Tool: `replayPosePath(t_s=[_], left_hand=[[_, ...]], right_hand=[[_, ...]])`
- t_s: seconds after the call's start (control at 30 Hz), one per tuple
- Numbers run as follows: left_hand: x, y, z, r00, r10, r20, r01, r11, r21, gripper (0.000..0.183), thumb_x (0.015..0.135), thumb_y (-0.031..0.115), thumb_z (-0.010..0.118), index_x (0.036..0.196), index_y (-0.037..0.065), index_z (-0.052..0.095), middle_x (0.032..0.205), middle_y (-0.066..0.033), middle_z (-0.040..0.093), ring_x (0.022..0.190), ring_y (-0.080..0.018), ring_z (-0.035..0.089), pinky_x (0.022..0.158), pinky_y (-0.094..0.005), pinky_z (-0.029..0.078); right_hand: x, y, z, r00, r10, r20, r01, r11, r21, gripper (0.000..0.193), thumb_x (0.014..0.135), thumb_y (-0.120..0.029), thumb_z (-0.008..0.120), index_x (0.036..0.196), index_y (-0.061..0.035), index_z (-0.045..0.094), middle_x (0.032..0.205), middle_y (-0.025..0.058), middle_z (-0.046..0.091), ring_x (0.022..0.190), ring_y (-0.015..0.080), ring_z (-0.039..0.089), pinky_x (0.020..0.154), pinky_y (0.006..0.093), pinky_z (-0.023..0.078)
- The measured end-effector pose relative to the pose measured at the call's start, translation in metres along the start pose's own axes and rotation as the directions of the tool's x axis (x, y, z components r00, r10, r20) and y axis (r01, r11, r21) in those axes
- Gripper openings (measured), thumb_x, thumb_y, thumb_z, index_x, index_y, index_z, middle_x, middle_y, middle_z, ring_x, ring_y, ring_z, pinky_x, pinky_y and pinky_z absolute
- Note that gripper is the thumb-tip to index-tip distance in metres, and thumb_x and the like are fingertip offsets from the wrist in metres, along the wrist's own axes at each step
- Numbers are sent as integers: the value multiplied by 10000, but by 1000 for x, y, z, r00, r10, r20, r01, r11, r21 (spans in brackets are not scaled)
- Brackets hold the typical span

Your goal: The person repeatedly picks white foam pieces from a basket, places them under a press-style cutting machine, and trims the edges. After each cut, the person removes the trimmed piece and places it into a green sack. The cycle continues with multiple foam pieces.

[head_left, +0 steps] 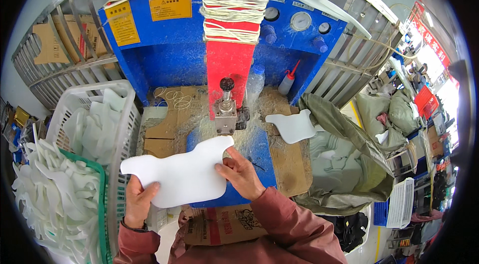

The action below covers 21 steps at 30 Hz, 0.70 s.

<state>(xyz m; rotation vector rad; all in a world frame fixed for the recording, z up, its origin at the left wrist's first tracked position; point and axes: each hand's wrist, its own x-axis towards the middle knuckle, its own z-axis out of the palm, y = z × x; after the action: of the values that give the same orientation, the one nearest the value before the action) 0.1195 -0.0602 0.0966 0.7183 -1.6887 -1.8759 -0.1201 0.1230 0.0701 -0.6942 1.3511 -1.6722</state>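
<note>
A flat white foam piece (184, 175), shaped with two horn-like corners and a broad rounded body, is held between both hands over the machine's blue work plate (259, 164). My left hand (138, 200) pinches its lower left edge, thumb on top. At its right end, my right hand (242, 173) grips the edge with thumb and fingers. The piece's upper right corner lies just below the metal head (226, 118) on the machine's red arm (230, 62). Another white foam piece (291, 126) of similar outline rests on cardboard to the right.
The blue machine (179, 39) with gauges stands ahead. Left are a white basket (130, 129) of foam pieces and a green-rimmed basket (103, 209) heaped with foam strips. An olive sack (371, 164) with foam pieces is right. A red-tipped squeeze bottle (286, 84) stands behind.
</note>
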Motion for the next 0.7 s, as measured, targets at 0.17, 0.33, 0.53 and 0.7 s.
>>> replayPosePath(t_s=[0.17,0.33,0.53,0.7], left_hand=[[7,4,1,1000,11,19,-11,1000,10,548,962,-14,618,1484,-35,455,1353,-93,627,1222,-186,608,1080,-356,461],[12,5,11,1000,27,5,-28,999,29,550,938,17,642,1462,-29,480,1325,-95,655,1194,-198,635,1059,-357,479],[22,4,16,997,33,67,-37,997,60,560,931,-6,623,1470,-32,476,1343,-100,645,1218,-198,626,1074,-360,469],[29,3,21,997,-19,76,15,999,52,558,938,-20,612,1479,-28,475,1350,-92,642,1218,-193,622,1086,-358,459]], right_hand=[[4,2,0,999,-32,-24,32,999,-16,543,1042,-57,626,1554,-92,446,1038,-6,686,881,35,562,754,231,453],[3,6,-10,997,-54,-51,52,998,-34,539,1037,-59,638,1538,-58,442,1018,17,669,896,64,578,755,255,488],[2,9,-20,993,-53,-109,46,997,-63,556,1037,-19,631,1556,-88,445,1107,34,706,952,50,607,802,235,493],[0,1,-26,989,-96,-114,91,995,-49,529,1035,-34,639,1532,-65,460,1077,38,705,949,77,620,809,261,514]])
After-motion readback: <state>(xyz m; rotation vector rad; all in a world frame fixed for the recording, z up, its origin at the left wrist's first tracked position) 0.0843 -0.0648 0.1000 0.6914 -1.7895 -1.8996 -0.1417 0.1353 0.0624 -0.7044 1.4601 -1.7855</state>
